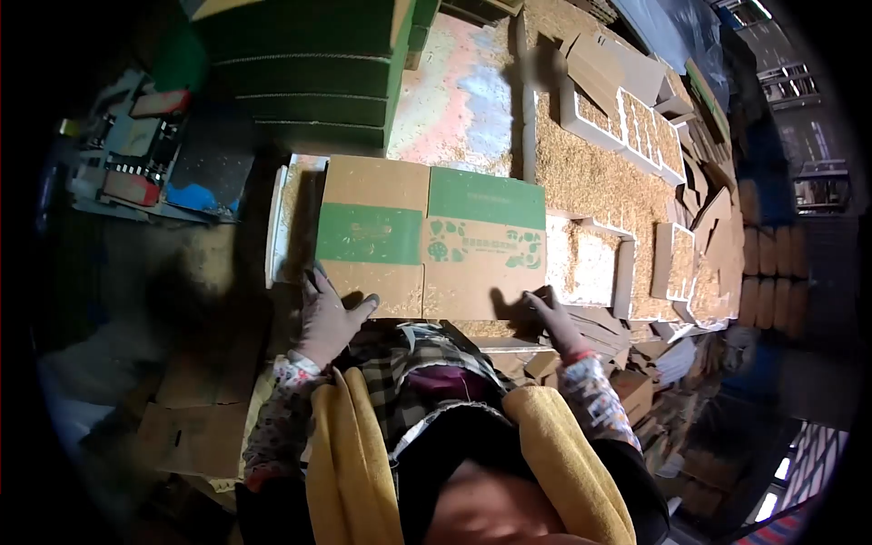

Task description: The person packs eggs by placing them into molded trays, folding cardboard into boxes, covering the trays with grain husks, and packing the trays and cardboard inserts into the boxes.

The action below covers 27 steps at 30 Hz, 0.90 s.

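Note:
A flattened cardboard carton [486, 272], brown with green bands and printed green leaf shapes, lies flat in front of me. My left hand [331, 313], in a light glove, is at the carton's near left corner, its thumb spread from the fingers against the near edge. At the near right corner is my right hand [559, 322], also gloved. Its fingers are partly bent at the carton's edge, and it casts a shadow on the cardboard. Neither hand appears wrapped around the carton, and the undersides of both are hidden.
Stacked green cartons [309, 91] rise at the back left. Loose straw-coloured shreds [581, 182] cover the surface on the right, around white-walled trays [627, 136]. Cardboard scraps [713, 232] pile up along the right side. A machine with red parts [145, 136] is at far left.

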Tool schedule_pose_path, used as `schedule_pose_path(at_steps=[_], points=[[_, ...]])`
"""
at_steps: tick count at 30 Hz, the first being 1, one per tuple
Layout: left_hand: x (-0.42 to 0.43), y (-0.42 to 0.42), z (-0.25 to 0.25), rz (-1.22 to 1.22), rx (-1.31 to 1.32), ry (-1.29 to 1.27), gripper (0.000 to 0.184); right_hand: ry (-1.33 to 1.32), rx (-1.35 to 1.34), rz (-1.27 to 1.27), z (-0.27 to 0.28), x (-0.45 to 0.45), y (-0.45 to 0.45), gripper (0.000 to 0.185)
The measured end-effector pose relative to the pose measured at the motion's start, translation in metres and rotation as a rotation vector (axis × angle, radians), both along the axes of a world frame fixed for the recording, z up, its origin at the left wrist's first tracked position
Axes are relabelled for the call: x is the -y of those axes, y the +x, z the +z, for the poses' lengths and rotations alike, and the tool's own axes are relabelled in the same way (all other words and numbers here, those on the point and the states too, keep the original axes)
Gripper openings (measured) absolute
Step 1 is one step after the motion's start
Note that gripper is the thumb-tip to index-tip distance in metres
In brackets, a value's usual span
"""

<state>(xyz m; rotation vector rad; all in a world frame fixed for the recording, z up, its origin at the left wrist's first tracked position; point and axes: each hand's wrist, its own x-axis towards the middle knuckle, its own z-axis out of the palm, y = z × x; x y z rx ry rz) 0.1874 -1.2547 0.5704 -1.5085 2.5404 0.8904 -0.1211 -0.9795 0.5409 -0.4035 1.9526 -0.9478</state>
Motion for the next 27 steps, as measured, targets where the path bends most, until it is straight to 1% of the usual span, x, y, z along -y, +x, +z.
schedule_pose_path(at_steps=[1,2,3,4,5,6,8,9,10,11,12,13,14,15,16,17,18,19,20,21,22,24,25,26,27], points=[[0.008,0.002,0.009,0.034,-0.058,0.046,0.099,-0.047,-0.104,-0.115,0.008,-0.016,-0.007,0.07],[0.017,-0.006,0.079,0.0,-0.176,0.188,0.082,-0.086,-0.101,-0.137,0.06,-0.014,-0.012,0.068],[0.024,-0.006,0.112,-0.144,-0.298,0.031,0.069,-0.348,0.121,-0.356,0.085,-0.017,-0.022,0.061],[0.031,-0.006,0.138,-0.29,-0.418,-0.131,0.057,-0.532,-0.072,-0.175,0.109,-0.022,-0.031,0.052],[0.033,-0.014,0.158,-0.231,-0.501,-0.089,0.047,-0.744,-0.057,-0.397,0.13,-0.011,-0.033,0.046],[0.035,-0.023,0.171,-0.094,-0.635,0.175,0.043,-0.79,-0.294,-0.496,0.134,0.002,-0.039,0.041],[0.05,-0.064,0.18,0.039,-0.694,0.275,0.033,-0.867,-0.461,-0.639,0.134,0.04,-0.056,0.035],[0.086,-0.081,0.157,0.041,-0.735,0.242,0.03,-0.891,-0.452,-0.581,0.129,0.056,-0.066,0.029],[0.124,-0.094,0.127,0.045,-0.785,0.198,0.029,-0.944,-0.416,-0.56,0.144,0.072,-0.062,0.027],[0.147,-0.103,0.106,-0.127,-0.589,0.034,0.022,-0.9,-0.39,-0.437,0.158,0.079,-0.069,0.025],[0.138,-0.115,0.124,-0.293,-0.383,-0.201,0.019,-0.852,-0.376,-0.319,0.168,0.08,-0.077,0.022],[0.129,-0.127,0.142,-0.439,-0.194,-0.459,0.019,-0.912,-0.314,-0.283,0.162,0.086,-0.092,0.018],[0.071,-0.15,0.181,-0.574,0.016,-0.798,0.021,-0.927,-0.116,-0.346,0.162,0.096,-0.1,0.02],[0.03,-0.156,0.197,-0.746,0.068,-0.846,0.025,-0.909,-0.19,-0.363,0.148,0.11,-0.119,0.027],[0.0,-0.161,0.202,-0.929,0.028,-0.772,0.027,-0.869,-0.259,-0.38,0.131,0.121,-0.134,0.034],[-0.019,-0.171,0.197,-0.873,-0.124,-0.5,0.036,-0.853,-0.43,-0.314,0.121,0.136,-0.127,0.043],[-0.017,-0.179,0.192,-0.91,-0.113,-0.117,0.053,-0.836,-0.596,-0.248,0.116,0.153,-0.108,0.052],[-0.014,-0.183,0.18,-0.743,0.053,0.374,0.066,-0.949,-0.44,-0.066,0.132,0.157,-0.08,0.068],[-0.015,-0.184,0.177,-0.833,0.211,0.284,0.069,-0.802,-0.521,0.033,0.12,0.158,-0.08,0.084],[-0.015,-0.172,0.176,-0.968,0.11,0.487,0.071,-0.485,-0.73,0.052,0.117,0.149,-0.087,0.091],[-0.008,-0.162,0.136,-1.225,-0.217,0.792,0.075,-0.163,-0.912,0.051,0.12,0.143,-0.091,0.098],[-0.005,-0.145,0.148,-0.906,-0.401,0.499,0.079,-0.038,-0.919,0.141,0.099,0.141,-0.115,0.098],[-0.007,-0.141,0.15,-0.73,-0.497,0.368,0.083,-0.272,-0.596,0.379,0.109,0.14,-0.133,0.081],[0.002,-0.151,0.136,-0.3,-0.212,-0.29,0.093,-0.423,-0.169,0.57,0.119,0.139,-0.151,0.066],[0.025,-0.151,0.093,-0.261,-0.45,-0.111,0.097,-0.273,-0.097,0.606,0.146,0.141,-0.165,0.06]])
